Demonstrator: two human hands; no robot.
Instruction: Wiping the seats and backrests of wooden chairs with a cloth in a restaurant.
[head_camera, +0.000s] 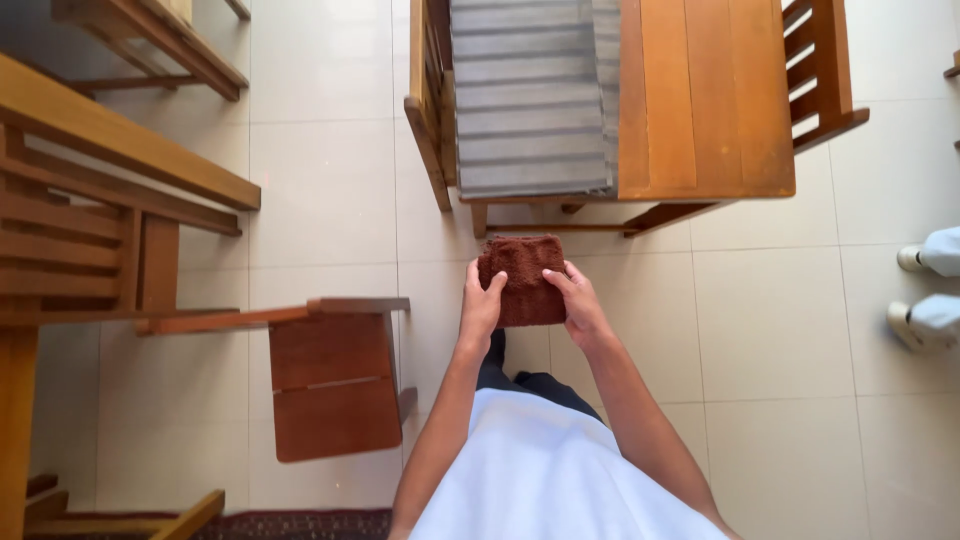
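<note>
Directly below the camera, a folded, rust-brown terry cloth (522, 281) is held up over the pale tiled floor (780, 330). Left hand (480, 310) grips the cloth's left edge, thumb pressed on top; right hand (577, 305) pinches its right edge likewise. Beyond the cloth stands a brown wooden bench (700, 100) carrying a grey striped cushion (525, 100). Left of the cloth sits a small reddish wooden chair (335, 385).

**One head-worn view, looking straight down**

The scene is seen from a single camera worn on the head and aimed steeply down along the body at the pale tiled floor (780, 330). The forearms are seen close, low in the frame; the slatted brown wooden bench (700, 100) lies farther ahead, at the top. No second view is given.
</note>
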